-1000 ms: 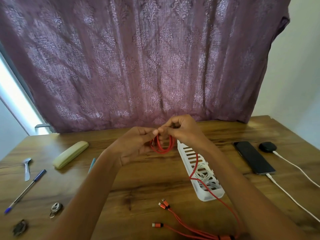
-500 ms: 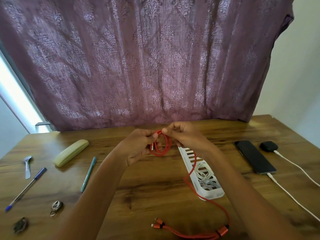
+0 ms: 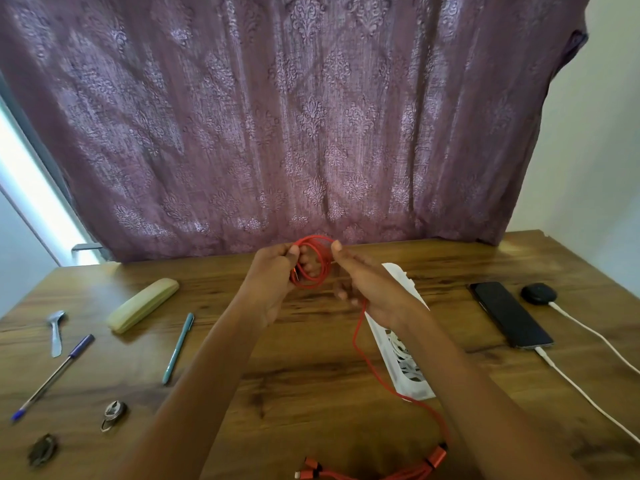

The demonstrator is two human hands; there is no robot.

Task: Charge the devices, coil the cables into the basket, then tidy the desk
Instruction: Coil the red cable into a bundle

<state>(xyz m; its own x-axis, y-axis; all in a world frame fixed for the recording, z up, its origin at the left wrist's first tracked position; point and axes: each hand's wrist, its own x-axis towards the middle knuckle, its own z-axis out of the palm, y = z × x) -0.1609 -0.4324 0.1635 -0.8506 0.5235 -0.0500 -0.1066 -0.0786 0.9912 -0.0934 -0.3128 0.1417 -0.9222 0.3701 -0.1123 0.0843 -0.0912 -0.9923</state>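
Note:
A red multi-head charging cable [image 3: 313, 263] is partly wound into a small coil above the desk's far middle. My left hand [image 3: 273, 275] grips the coil's left side. My right hand [image 3: 367, 289] is at the coil's right side, thumb on the top loop, and the cable's tail runs down through it. The tail [image 3: 360, 344] drops across the wooden desk [image 3: 311, 393] to its orange connectors [image 3: 434, 459] at the near edge. The white slotted basket [image 3: 417, 393] lies under my right forearm with a coiled white cable inside.
At the right lie a black phone [image 3: 509, 315] and a black earbud case [image 3: 538, 293], each with a white cable [image 3: 588, 398] plugged in. At the left lie a pale green case [image 3: 142, 304], a teal pen [image 3: 178, 348], a blue pen [image 3: 52, 375], a spoon [image 3: 55, 330] and a metal clip [image 3: 112, 414].
Another loop has gone onto the coil. The tail has shortened and its connectors have slid toward the near right edge. My right hand has swung round the coil.

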